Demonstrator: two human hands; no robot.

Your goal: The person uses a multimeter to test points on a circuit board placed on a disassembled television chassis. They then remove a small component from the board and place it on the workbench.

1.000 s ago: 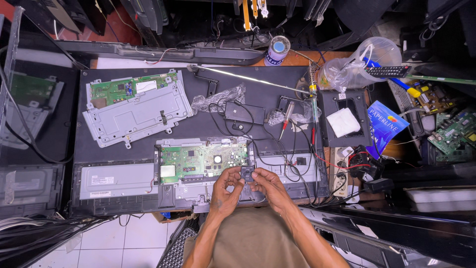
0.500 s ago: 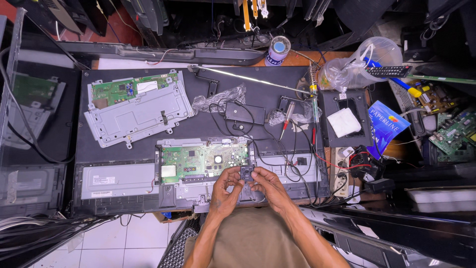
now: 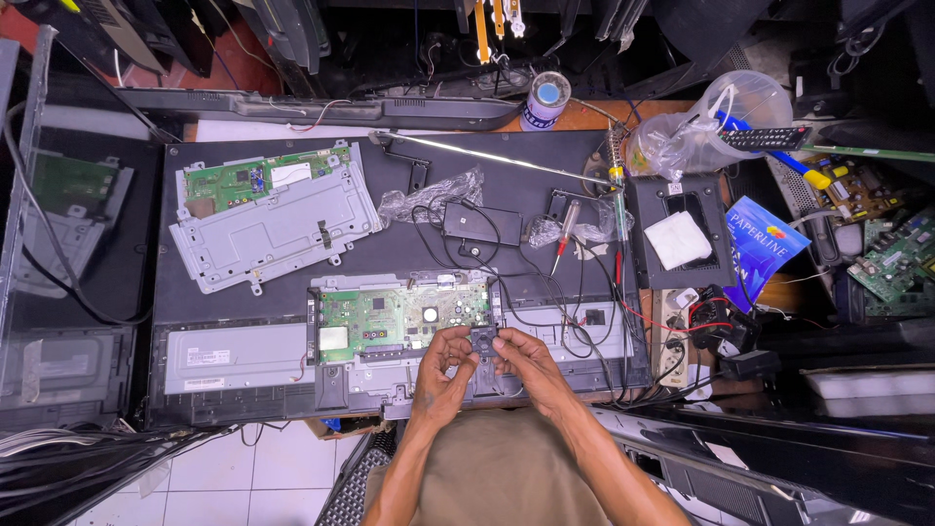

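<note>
Hands meet low in the middle of the frame, both closed on one small dark part (image 3: 484, 341) held just over the bottom edge of the opened flat-screen chassis (image 3: 243, 239). The left hand (image 3: 443, 362) pinches it from the left with fingertips curled in; the right hand (image 3: 521, 362) grips it from the right, thumb laid across the top. By the look of it, the step in hand is working this piece loose or turning it over for inspection, close beside the green circuit board (image 3: 399, 314) mounted in the chassis. Whatever move follows calls for a fine, steady pinch and care around the thin black and red wires (image 3: 623, 302) trailing right of the hands.

What the part is cannot be made out: fingers cover most of it, and it is small and dark against a dark panel. Whether it is attached to a cable or the board is hidden too. A second green board on a grey metal plate (image 3: 273, 219) lies at the upper left of the panel, a red-handled screwdriver (image 3: 563, 239) near centre right. The counter (image 3: 584, 115) shows only as a wooden strip at the top; its edges are cut off under clutter.
</note>
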